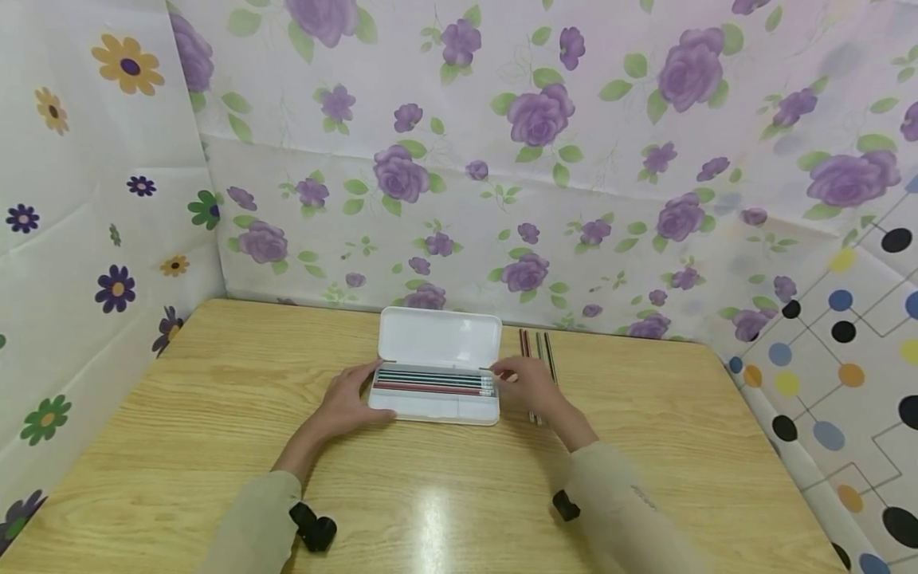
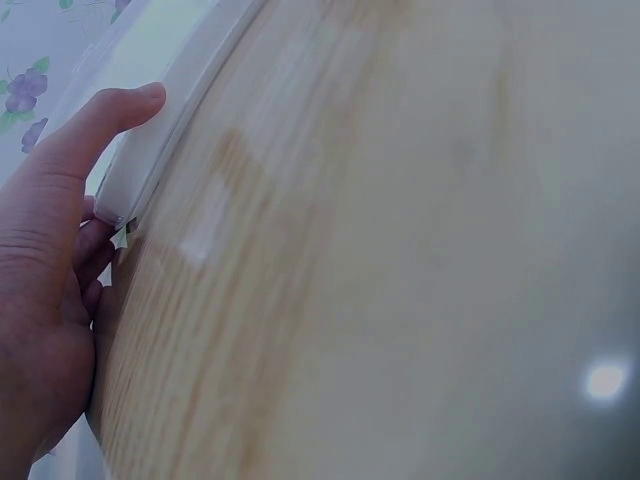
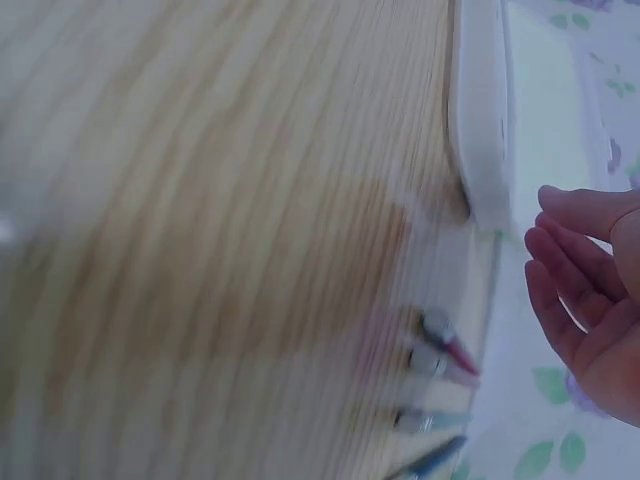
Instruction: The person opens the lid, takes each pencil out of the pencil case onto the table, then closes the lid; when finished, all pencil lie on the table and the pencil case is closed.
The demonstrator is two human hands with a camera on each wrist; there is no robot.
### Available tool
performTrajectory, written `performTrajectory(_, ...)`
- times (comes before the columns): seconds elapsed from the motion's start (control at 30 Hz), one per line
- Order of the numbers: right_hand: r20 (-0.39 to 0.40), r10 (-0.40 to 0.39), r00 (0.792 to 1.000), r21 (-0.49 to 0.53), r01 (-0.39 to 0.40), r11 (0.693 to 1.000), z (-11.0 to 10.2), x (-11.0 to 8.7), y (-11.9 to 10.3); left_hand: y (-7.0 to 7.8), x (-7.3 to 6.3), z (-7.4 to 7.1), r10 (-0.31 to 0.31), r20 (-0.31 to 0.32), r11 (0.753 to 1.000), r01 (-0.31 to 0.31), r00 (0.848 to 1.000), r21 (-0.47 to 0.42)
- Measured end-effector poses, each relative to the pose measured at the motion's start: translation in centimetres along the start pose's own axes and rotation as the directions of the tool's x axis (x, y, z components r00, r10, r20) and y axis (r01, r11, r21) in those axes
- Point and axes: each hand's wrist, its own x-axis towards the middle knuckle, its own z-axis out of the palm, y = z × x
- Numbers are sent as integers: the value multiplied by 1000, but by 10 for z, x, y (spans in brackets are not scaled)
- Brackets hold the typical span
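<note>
A white pencil case (image 1: 419,408) lies on the table with its lid (image 1: 439,336) raised at the back. Inside is a row of dark green and red pencils (image 1: 430,382), their pale ends at the right. My left hand (image 1: 347,405) holds the case by its left end, thumb on the front edge and fingers along the side. Close to the case's right end is my right hand (image 1: 532,387), fingers loosely bent. Seen from the right wrist, nothing lies between the thumb and fingers (image 3: 565,255), and the case's corner (image 3: 485,170) is just beyond.
Several loose pencils (image 1: 540,344), red, green and black, lie to the right of the case, partly hidden under the right hand. The wooden table (image 1: 459,486) meets a flower-print wall covering (image 1: 323,231) at the back. Patterned sheets also stand on the left and right.
</note>
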Motion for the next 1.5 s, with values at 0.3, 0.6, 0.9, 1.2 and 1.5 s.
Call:
performTrajectory(0.3, 168, -50, 984, -7, 52, 999, 21, 20, -23, -1, 0, 0, 9, -2, 1000, -9, 1000, -3)
performTrajectory(0.6, 171, -15, 985, -106, 33, 994, 29, 31, -27, 0, 0, 0, 5, -8, 1000, -5, 1000, -3)
performTrajectory(0.9, 198, -57, 979, -187, 95, 978, 29, 34, -31, 2, 0, -1, -1, -3, 1000, 1, 1000, -5)
performTrajectory(1.2, 182, -86, 980, -200, 122, 972, 34, 36, -28, 2, -1, -1, 11, 1, 1000, -11, 1000, -3)
performTrajectory(1.5, 176, -61, 983, -184, 94, 978, 34, 39, -31, 1, 0, -1, 2, -2, 1000, -2, 1000, -2)
